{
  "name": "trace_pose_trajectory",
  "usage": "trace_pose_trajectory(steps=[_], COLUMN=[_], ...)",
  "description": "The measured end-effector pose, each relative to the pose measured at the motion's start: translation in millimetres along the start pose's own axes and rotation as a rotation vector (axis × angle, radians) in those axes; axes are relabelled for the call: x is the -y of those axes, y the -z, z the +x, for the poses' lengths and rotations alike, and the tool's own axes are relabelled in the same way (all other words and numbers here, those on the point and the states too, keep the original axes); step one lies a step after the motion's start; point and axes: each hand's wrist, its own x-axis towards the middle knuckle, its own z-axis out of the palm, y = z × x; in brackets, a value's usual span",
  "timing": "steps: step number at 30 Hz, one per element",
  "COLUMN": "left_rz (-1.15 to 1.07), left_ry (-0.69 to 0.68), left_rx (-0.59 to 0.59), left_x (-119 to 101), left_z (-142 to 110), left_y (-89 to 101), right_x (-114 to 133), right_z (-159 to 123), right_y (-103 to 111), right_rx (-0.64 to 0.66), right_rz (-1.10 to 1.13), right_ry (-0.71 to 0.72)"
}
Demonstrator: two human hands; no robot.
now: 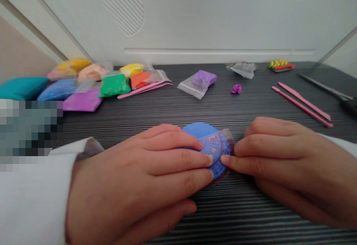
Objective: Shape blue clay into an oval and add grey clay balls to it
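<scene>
A flat blue clay disc [199, 131] lies on the dark striped table [167, 103] with a clear plastic protractor [220, 150] on top of it. My left hand [139, 178] lies flat over the disc's left side, fingers stretched and pressing on the protractor. My right hand [281, 163] comes in from the right, its fingers together, with a fingertip touching the protractor's right edge. Both wrists wear white sleeves.
Several bags of coloured clay [114, 85] sit at the far left, a purple clay bag [199, 81] at the centre back, and a small magenta clay piece [236, 89] lies near it. Pink modelling sticks [301, 103] and scissors [334, 94] lie to the right. A small clay figure [280, 65] stands at the back.
</scene>
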Motion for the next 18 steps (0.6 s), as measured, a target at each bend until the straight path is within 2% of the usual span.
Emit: trace_pose_trajectory(steps=[5, 9, 12, 15, 18], left_rz=[-0.013, -0.001, 0.025, 0.061, 0.087], left_ry=[-0.012, -0.014, 0.013, 0.055, 0.053], left_rx=[-0.005, -0.031, -0.099, -0.135, -0.121], left_x=[2.0, 1.3, -1.6, -5.0, -6.4], left_z=[-2.1, -2.5, -3.4, -3.4, -1.7], left_y=[-1.5, -2.0, -2.6, -3.1, -1.7], right_x=[-2.0, -0.8, 0.3, 0.2, -0.6], right_z=[1.2, 0.4, -0.2, -0.4, -0.4], right_y=[-2.3, -5.3, -6.2, -6.0, -5.1], right_rx=[-0.026, -0.089, -0.117, -0.093, -0.026], right_rz=[0.088, 0.02, -0.043, -0.081, -0.095], right_ry=[-0.074, -0.088, -0.055, -0.032, -0.011])
